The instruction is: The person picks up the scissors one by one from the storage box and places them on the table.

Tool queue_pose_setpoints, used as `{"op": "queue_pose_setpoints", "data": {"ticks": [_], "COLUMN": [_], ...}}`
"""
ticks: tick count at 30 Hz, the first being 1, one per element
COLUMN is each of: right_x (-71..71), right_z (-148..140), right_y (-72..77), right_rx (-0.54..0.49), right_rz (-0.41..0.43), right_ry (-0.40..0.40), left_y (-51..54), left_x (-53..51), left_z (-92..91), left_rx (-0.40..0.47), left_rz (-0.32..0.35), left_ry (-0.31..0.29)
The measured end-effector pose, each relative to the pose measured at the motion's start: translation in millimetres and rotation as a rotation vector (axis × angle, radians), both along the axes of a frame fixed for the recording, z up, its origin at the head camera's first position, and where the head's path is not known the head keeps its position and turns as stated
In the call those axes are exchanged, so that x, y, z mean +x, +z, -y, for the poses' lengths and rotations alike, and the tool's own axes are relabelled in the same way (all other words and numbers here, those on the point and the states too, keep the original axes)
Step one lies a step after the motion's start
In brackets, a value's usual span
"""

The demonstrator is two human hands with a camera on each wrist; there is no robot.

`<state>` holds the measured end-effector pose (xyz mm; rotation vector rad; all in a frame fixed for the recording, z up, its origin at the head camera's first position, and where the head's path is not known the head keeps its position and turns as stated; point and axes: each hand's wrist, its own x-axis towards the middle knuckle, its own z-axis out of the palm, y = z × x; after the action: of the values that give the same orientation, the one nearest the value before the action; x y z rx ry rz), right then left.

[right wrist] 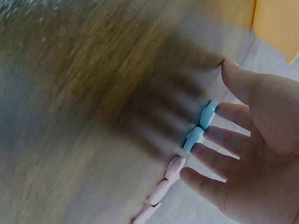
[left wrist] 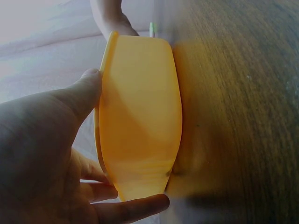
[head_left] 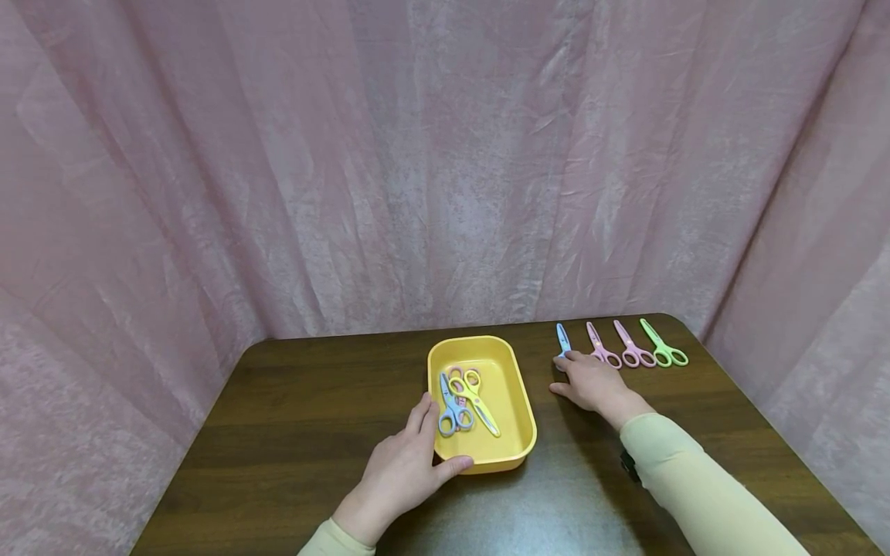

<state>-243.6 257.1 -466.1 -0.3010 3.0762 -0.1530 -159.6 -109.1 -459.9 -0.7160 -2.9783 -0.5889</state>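
My left hand (head_left: 399, 467) rests at the near left corner of a yellow tray (head_left: 516, 421), thumb on the near rim and fingers along the left side. Inside the tray lie yellow scissors (head_left: 480, 407), blue scissors (head_left: 446, 395) and, partly beneath them, pink scissors (head_left: 455, 371). Over on the right, my right hand (head_left: 596, 381) reaches to another pair of blue scissors (head_left: 563, 337) on the table, its fingers extended. The right wrist view has the fingertips at the blue handle loops (right wrist: 194, 139), the thumb apart from them.
To the right of that blue pair, pink scissors (head_left: 595, 340), mauve scissors (head_left: 625, 337) and green scissors (head_left: 657, 340) lie in a row near the far edge of the dark wooden table (head_left: 313, 409). Pink curtains (head_left: 445, 170) hang behind and at both sides.
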Motion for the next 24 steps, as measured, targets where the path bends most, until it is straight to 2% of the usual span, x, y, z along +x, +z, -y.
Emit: {"op": "queue_pose_setpoints", "data": {"ticks": [8,17,24], "right_x": [3.4,9.5,17.9], "right_z": [1,4,8], "right_y": [0.0,0.3,5.3], "right_rx": [0.016,0.020,-0.007], "right_rz": [-0.050,-0.097,-0.168], "right_ry": [0.014,-0.015,0.015], "left_y": [1.0,1.7,1.2], "left_x": [0.6,0.6,0.0], "left_z": [0.2,-0.1,0.6], "left_rx": [0.004,0.002,-0.002], "left_rz": [0.005,0.003,0.004], "left_ry": [0.000,-0.002,-0.002]}}
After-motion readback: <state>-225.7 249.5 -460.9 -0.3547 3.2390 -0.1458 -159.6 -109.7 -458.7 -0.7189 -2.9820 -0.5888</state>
